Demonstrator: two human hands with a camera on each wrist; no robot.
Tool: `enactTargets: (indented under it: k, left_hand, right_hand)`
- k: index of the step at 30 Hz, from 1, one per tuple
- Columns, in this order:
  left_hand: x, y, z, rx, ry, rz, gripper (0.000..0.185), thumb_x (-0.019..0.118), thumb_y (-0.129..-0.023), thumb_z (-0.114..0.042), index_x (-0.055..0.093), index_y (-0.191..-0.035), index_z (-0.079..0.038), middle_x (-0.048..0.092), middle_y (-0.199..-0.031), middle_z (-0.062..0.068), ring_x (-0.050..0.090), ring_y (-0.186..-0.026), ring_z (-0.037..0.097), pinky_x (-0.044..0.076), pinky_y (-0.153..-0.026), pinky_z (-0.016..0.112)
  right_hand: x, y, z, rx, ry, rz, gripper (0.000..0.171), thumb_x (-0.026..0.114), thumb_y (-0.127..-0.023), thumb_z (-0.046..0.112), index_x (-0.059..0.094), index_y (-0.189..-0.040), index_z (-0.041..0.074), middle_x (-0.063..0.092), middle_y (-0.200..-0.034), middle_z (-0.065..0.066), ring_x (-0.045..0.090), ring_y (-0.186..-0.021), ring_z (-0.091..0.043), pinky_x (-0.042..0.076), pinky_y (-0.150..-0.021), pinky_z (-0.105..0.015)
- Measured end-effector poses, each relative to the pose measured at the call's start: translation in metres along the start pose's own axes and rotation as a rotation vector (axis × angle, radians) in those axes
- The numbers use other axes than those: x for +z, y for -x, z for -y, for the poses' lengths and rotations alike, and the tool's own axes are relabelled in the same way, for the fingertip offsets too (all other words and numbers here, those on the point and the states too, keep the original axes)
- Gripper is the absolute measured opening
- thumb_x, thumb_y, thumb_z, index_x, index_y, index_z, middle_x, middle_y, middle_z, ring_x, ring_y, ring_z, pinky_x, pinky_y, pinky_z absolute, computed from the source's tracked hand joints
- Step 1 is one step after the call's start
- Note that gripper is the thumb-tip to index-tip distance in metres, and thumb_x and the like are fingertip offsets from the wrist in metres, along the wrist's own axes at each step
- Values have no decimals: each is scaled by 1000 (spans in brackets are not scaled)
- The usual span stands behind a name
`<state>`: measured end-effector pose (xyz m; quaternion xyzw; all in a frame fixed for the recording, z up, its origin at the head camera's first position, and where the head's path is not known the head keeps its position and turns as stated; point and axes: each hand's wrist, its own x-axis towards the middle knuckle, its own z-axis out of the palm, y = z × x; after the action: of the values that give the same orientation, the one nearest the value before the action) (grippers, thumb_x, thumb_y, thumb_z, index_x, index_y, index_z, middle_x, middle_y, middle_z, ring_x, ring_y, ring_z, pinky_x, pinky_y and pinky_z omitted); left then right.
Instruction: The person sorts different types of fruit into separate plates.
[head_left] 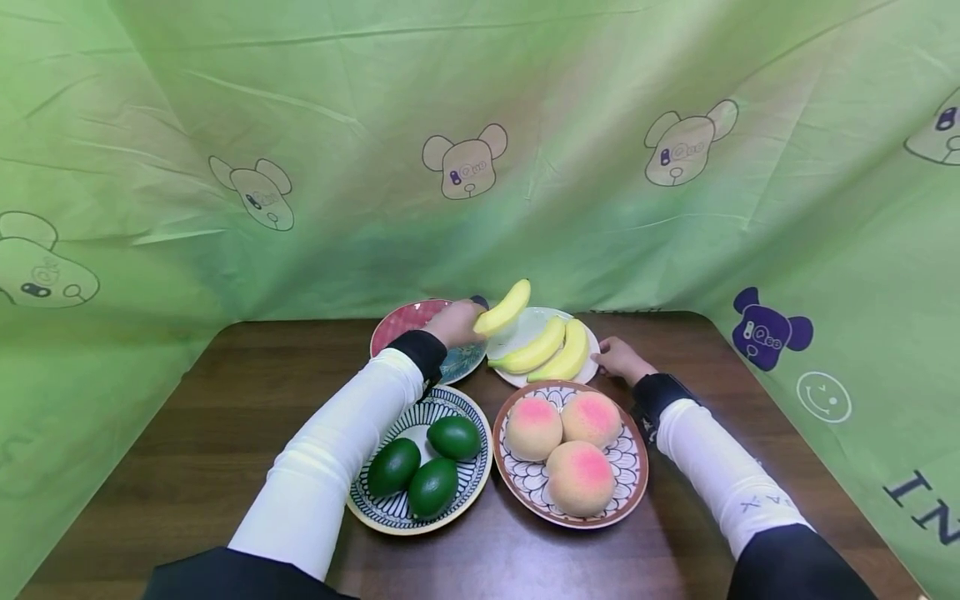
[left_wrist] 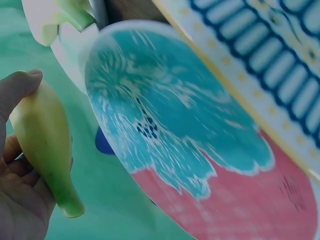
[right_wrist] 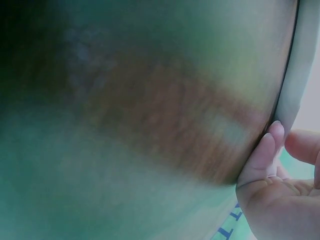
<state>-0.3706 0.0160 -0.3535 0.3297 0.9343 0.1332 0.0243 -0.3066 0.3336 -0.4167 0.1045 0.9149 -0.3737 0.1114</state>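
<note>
In the head view my left hand [head_left: 456, 323] grips a yellow banana [head_left: 506, 308] above the gap between the red-and-teal plate [head_left: 401, 323] and the white plate [head_left: 517, 327]. The left wrist view shows the thumb and fingers round the banana [left_wrist: 42, 132], its greenish end pointing down. Two more bananas [head_left: 567, 352] lie side by side on the white plate. At that plate's right edge, my right hand [head_left: 621, 358] holds the rim. Up close in the right wrist view, fingers of the right hand [right_wrist: 280, 180] lie under the pale rim [right_wrist: 298, 75], with the thumb opposite.
Nearer on the brown table [head_left: 225, 417], a blue-patterned plate [head_left: 480, 467] carries three green avocado-like fruits [head_left: 433, 487]. Beside it stands a brown-rimmed plate [head_left: 640, 467] with three peaches [head_left: 581, 478]. A green printed cloth [head_left: 360, 233] hangs behind the table and along its sides.
</note>
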Motion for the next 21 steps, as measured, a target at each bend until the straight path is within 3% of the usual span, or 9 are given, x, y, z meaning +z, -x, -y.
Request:
enactTargets:
  k: [7, 21]
  left_hand:
    - [6, -7, -9, 12, -11, 30, 35, 74, -88, -17, 69, -119, -1, 69, -107, 12, 52, -88, 20, 47, -83, 34]
    - [8, -15, -19, 7, -19, 52, 25, 74, -87, -20, 67, -105, -3, 62, -92, 5, 51, -82, 19, 50, -84, 37]
  right_hand:
    - [2, -3, -3, 15, -7, -1, 41, 49, -105, 12, 41, -134, -16, 53, -93, -12, 54, -77, -14, 47, -66, -19]
    - [1, 2, 3, -3, -34, -17, 38, 50, -104, 9, 42, -130, -17, 52, -83, -7, 51, -68, -8, 45, -61, -16]
